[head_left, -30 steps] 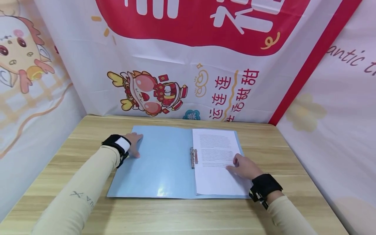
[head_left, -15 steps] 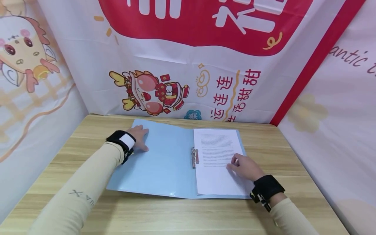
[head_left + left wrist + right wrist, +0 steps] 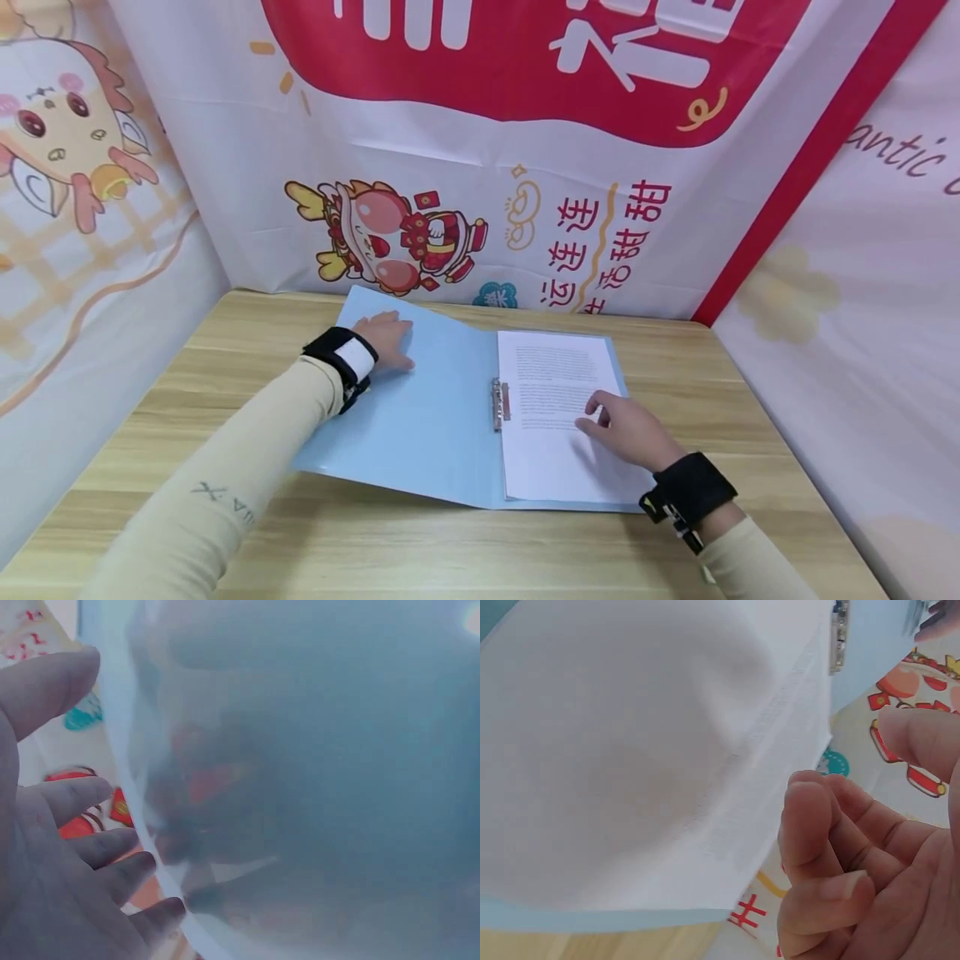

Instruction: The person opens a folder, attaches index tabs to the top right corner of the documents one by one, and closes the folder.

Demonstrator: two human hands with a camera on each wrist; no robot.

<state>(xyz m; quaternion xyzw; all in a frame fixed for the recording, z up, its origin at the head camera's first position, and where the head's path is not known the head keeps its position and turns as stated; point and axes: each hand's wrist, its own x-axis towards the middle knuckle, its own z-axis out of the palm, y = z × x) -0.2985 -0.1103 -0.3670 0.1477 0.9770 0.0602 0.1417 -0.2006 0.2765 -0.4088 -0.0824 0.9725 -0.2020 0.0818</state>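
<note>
A light blue folder (image 3: 427, 417) lies spread on the table, its left cover tilted up off the wood. My left hand (image 3: 385, 340) is at the outer edge of that cover; in the left wrist view its straight fingers (image 3: 116, 844) touch the glossy sheet's edge. White printed papers (image 3: 547, 467) lie on the right half, beside a metal clip (image 3: 497, 404) near the spine. Just over the papers hovers my right hand (image 3: 630, 429), fingers loosely curled and thumb apart. Nothing is between them in the right wrist view.
The wooden table (image 3: 360, 550) runs back to a white and red printed cloth (image 3: 435, 142) hanging behind it. Printed cloth also hangs along the left and right sides. Bare wood shows around the folder.
My left hand has moved right and up, and the folder's left cover has risen with it from lying flat. The right hand stays over the papers, its thumb and fingers slightly wider apart.
</note>
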